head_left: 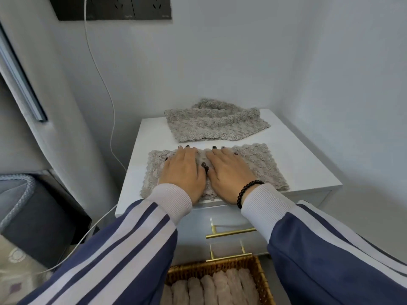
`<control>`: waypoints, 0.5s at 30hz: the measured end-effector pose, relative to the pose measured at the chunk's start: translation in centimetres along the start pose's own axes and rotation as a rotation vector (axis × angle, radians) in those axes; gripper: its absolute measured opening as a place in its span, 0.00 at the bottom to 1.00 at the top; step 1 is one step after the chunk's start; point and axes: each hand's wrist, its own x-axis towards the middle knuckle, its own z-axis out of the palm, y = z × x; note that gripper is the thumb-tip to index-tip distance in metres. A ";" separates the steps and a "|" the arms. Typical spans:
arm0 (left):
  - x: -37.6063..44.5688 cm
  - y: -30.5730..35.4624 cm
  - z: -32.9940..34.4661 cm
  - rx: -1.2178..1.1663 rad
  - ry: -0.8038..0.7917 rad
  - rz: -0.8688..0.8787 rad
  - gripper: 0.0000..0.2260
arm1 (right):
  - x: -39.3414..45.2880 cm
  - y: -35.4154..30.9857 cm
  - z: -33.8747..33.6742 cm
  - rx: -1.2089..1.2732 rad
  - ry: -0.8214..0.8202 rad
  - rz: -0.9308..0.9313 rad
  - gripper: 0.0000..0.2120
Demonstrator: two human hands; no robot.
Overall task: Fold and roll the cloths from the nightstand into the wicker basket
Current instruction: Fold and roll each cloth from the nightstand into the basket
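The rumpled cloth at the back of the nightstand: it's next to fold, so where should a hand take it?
Pinch the rumpled cloth at its flat near corners, coming from the front: the near edge lies thin on the nightstand, while the back is bunched into a thick ridge.

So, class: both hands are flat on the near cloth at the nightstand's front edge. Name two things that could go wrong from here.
1. The near cloth overhangs the front edge of the nightstand; under the left hand and right hand it may slide off while being rolled.
2. The wicker basket already looks nearly full of rolled cloths, so another roll, plus the far cloth, might not fit.
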 end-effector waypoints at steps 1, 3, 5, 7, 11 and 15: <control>0.2 0.0 0.3 0.043 -0.035 -0.028 0.23 | 0.0 0.1 0.2 -0.023 -0.018 0.020 0.24; 0.6 -0.4 0.7 0.119 -0.107 -0.083 0.26 | 0.2 0.5 0.3 -0.046 -0.047 0.050 0.25; 0.7 -0.9 0.8 0.171 -0.159 -0.105 0.27 | 0.2 1.3 0.0 -0.066 -0.080 0.080 0.27; 0.7 -1.4 0.6 0.199 -0.204 -0.102 0.28 | 0.1 2.5 -0.5 -0.072 -0.127 0.135 0.30; 1.1 -3.2 -0.6 0.195 -0.234 -0.142 0.28 | -0.4 5.2 -1.7 -0.089 -0.194 0.256 0.32; 1.3 -4.7 -1.6 0.142 -0.225 -0.236 0.27 | -0.5 7.4 -2.3 -0.045 -0.189 0.360 0.32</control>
